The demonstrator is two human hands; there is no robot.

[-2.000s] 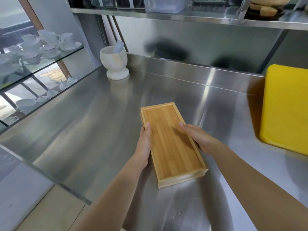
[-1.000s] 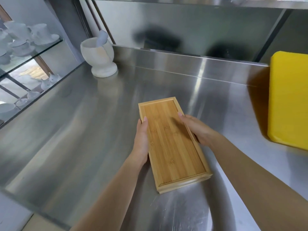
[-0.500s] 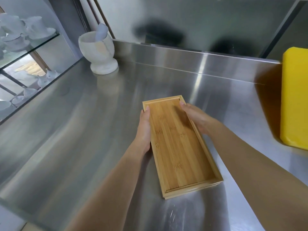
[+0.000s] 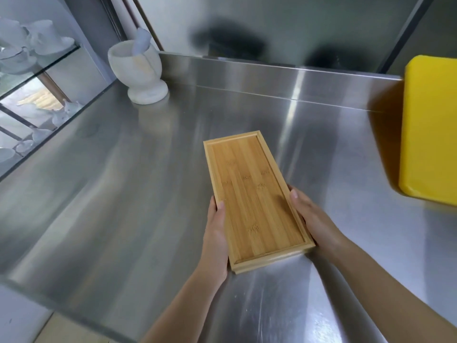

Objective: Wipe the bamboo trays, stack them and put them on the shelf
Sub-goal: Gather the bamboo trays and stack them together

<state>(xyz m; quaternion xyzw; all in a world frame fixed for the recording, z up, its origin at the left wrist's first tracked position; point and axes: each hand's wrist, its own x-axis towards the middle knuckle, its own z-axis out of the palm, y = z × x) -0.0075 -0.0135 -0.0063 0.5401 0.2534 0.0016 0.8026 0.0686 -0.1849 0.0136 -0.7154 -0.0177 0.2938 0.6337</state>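
A stack of rectangular bamboo trays [image 4: 252, 194] lies lengthwise on the steel counter [image 4: 111, 194], open side up; the layered near end shows more than one tray. My left hand [image 4: 216, 229] grips the stack's left long edge near its near end, thumb on the rim. My right hand [image 4: 311, 216] holds the right long edge opposite, fingers partly under the side. Whether the stack rests on the counter or is slightly lifted I cannot tell.
A white stone mortar with pestle [image 4: 138, 70] stands at the back left. A yellow cutting board [image 4: 430, 129] leans at the right. Glass shelves [image 4: 42, 68] with white cups sit beyond the counter's left edge. The steel backsplash [image 4: 272, 75] runs behind.
Both hands have slid back along the trays' long edges toward the near end. The view has tilted down, so the upper steel shelf has left the frame.
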